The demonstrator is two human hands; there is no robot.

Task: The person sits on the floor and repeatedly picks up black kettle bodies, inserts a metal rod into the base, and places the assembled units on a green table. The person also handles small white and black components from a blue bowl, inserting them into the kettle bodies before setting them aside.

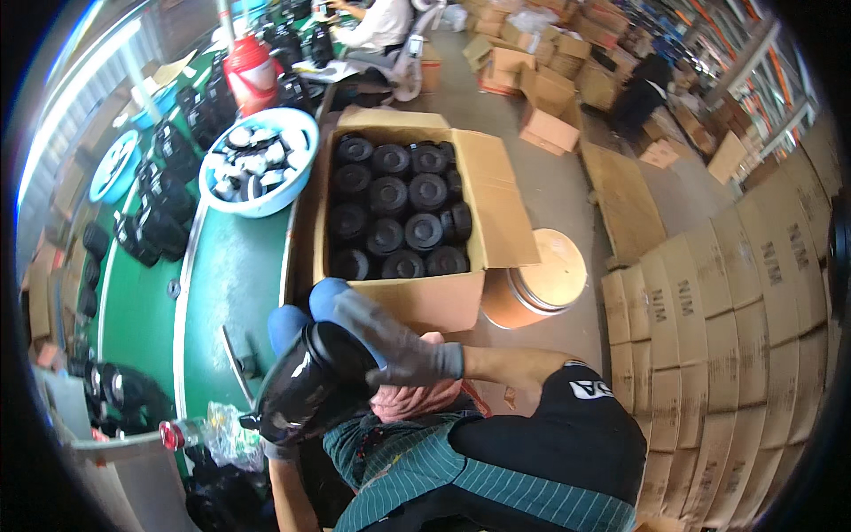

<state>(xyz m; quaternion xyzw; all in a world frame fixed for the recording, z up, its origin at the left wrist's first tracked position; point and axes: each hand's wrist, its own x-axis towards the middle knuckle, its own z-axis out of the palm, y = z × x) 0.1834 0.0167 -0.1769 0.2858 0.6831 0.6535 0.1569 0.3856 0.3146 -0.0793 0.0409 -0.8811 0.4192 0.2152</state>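
A black glossy rounded vessel (306,386) lies tilted in front of my body, with a black round piece (344,351) at its upper end. My right hand (390,337), in a grey glove with blue fingertips, curves over that round end. Behind the vessel my left hand (286,326) supports its far side; only blue fingertips and the gloved wrist show, the palm being hidden. Just beyond my hands stands an open cardboard box (425,297) filled with several black round parts (387,195). What exact kind of vessel this is I cannot tell.
Left runs a green workbench (235,275) with a metal rod (235,365), black vessels (160,222) and a blue basin (257,206) of white-and-dark parts. A round drum (551,270) stands beside the box. Stacked cartons (709,328) wall the right. Another person (381,25) sits far off.
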